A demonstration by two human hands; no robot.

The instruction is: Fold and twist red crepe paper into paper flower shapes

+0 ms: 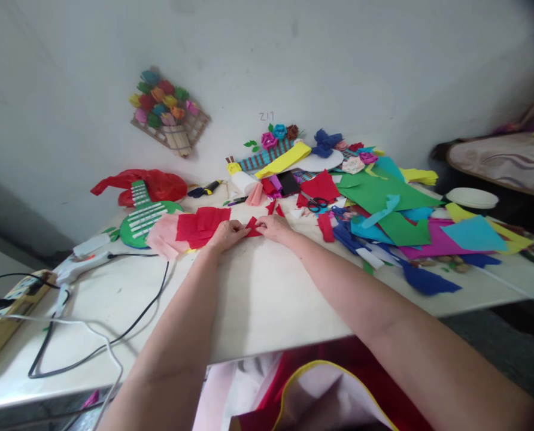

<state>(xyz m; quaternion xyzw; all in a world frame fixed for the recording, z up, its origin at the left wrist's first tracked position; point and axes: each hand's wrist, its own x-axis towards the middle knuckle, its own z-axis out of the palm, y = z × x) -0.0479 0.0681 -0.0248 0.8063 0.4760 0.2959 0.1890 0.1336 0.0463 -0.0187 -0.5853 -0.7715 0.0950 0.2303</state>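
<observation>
My left hand and my right hand meet at the middle of the white table. Between their pinched fingertips they hold a small piece of red paper, which lies low against the tabletop. Just left of my left hand lies a larger sheet of red paper over a pink sheet. More red scraps lie just behind my hands. Scissors lie a little beyond my right hand.
Coloured paper sheets are heaped on the table's right half. A glue gun with black and white cables lies at the left. A green paper guitar, a red bag, white plates and wall-mounted paper flowers are around.
</observation>
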